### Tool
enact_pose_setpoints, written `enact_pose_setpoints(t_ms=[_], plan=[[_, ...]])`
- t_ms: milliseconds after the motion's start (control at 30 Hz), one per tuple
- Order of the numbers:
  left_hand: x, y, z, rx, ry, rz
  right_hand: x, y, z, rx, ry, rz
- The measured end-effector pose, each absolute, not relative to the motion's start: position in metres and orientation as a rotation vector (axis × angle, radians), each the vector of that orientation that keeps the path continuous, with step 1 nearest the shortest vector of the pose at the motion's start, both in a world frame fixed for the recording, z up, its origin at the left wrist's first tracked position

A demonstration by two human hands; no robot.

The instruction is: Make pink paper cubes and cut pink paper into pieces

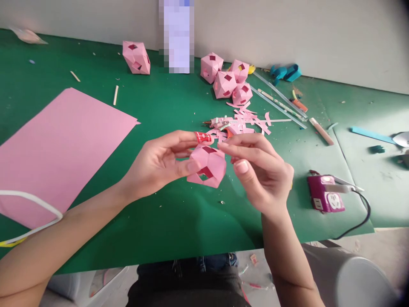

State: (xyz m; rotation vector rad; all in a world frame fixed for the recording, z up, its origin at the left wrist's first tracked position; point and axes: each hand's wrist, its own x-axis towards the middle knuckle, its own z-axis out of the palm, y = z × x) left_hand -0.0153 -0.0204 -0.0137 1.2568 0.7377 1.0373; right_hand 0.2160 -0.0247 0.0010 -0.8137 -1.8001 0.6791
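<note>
A small pink paper polyhedron [214,166] with diamond-shaped openings is held above the table's front half. My left hand [162,160] pinches its left side between thumb and fingers, and a red patterned wrap covers one fingertip. At its right side is my right hand [263,172], thumb apart from the other fingers. The fingertips come close to the paper's upper right edge; I cannot tell whether they touch it. Behind both hands lies a pink glue gun [223,123] with a stick in its rear, among pink paper scraps [247,114].
Several finished-looking pink paper polyhedra [225,84] cluster at the back, and another polyhedron [136,57] sits further left. A large pink sheet [60,149] covers the left side. Clear sticks [281,102] lie back right. A purple power socket [326,194] with a cable stands at right.
</note>
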Motion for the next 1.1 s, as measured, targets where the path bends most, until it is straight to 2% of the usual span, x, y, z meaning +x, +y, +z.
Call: enact_pose_setpoints(t_ms=[167, 333, 533, 633, 800, 933, 1100], plan=[[-0.018, -0.017, -0.014, 1.077, 0.768, 0.794, 0.220, -0.022, 0.000, -0.740, -1.798, 1.002], [-0.011, -0.018, -0.011, 1.029, 0.863, 0.794, 0.217, -0.019, -0.005, -0.697, -1.847, 1.079], [-0.003, -0.029, -0.015, 1.246, 0.914, 1.047, 0.202, -0.021, -0.013, -0.967, -1.555, 0.857], [-0.001, -0.034, -0.015, 1.384, 1.011, 1.054, 0.195, -0.023, -0.013, -1.030, -1.496, 0.892], [-0.001, -0.030, -0.010, 1.297, 0.967, 1.004, 0.203, -0.022, -0.011, -0.934, -1.625, 0.980], [-0.005, -0.027, -0.009, 1.217, 0.821, 0.946, 0.211, -0.021, -0.012, -0.760, -1.888, 0.863], [-0.007, -0.027, -0.011, 1.210, 0.818, 0.992, 0.209, -0.021, -0.013, -0.707, -1.952, 0.659]])
